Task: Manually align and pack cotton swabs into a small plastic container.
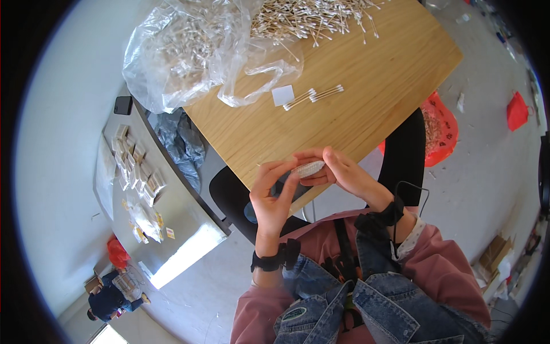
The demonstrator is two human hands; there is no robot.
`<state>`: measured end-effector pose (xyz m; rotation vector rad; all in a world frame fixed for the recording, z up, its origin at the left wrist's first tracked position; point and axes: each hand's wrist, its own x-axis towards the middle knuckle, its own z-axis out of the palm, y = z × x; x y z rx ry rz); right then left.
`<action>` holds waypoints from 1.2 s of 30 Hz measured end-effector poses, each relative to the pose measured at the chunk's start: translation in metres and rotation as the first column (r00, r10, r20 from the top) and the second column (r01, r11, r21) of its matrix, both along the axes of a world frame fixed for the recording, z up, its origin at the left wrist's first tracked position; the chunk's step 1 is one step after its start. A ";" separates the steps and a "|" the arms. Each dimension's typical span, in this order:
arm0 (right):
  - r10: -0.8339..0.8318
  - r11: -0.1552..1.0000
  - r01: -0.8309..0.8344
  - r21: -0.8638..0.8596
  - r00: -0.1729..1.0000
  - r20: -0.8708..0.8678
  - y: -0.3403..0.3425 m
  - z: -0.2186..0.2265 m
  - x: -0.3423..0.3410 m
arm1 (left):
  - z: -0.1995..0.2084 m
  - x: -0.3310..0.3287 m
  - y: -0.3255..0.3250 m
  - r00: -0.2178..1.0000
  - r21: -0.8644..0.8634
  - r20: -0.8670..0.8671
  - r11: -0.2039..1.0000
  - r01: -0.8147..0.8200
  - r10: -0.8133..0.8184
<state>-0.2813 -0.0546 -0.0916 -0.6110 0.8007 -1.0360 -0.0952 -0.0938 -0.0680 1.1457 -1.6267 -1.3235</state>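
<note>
Over the near edge of the wooden table (366, 86), a bundle of cotton swabs (310, 169) shows its packed white tips between my hands. My left hand (272, 192) pinches the bundle's left end between thumb and fingers. From the other side, my right hand (344, 175) closes round it, fingers behind and thumb raised. Farther up the table lie two small groups of loose cotton swabs (326, 93), beside a square white card (282, 95). A big heap of cotton swabs (321, 17) covers the far edge.
A clear plastic bag (177, 57) full of swabs stands at the far left. On a grey side table (189, 241) are several small packs (137, 166) and a phone (122, 105). A red bag (444, 132) sits right of a black chair (409, 155). Another person (109, 301) is at lower left.
</note>
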 end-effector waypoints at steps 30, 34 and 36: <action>-0.047 0.999 0.046 -0.019 0.998 -0.041 -0.002 0.001 0.001 | -0.001 -0.008 -0.004 0.997 0.193 -0.018 0.979 -0.065 0.069; -0.027 0.999 0.027 -0.032 1.000 -0.008 -0.002 0.002 0.000 | 0.003 -0.018 -0.006 0.999 0.117 -0.001 0.993 -0.034 0.035; -0.009 0.999 0.009 -0.039 1.000 0.000 -0.001 0.000 0.000 | 0.010 -0.026 -0.009 0.998 0.092 0.061 0.995 -0.025 0.020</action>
